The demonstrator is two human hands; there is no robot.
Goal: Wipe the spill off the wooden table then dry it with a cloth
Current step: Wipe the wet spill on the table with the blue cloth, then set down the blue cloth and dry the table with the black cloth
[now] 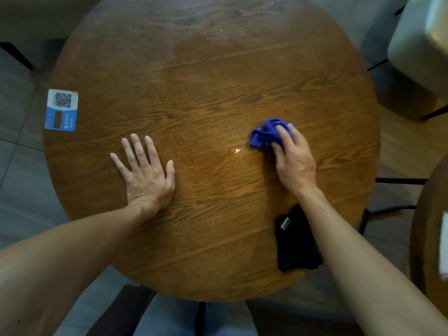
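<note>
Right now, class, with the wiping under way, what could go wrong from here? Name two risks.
The blue cloth under the right hand is bunched small, so it may smear the glistening wet patch rather than soak it up. The right forearm lies over the black cloth near the table edge and might knock it off.

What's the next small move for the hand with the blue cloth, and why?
Probably slide the right hand and its blue cloth left over the glistening wet patch beside the cloth. The left hand lies flat on the table; the black cloth lies unused.
</note>
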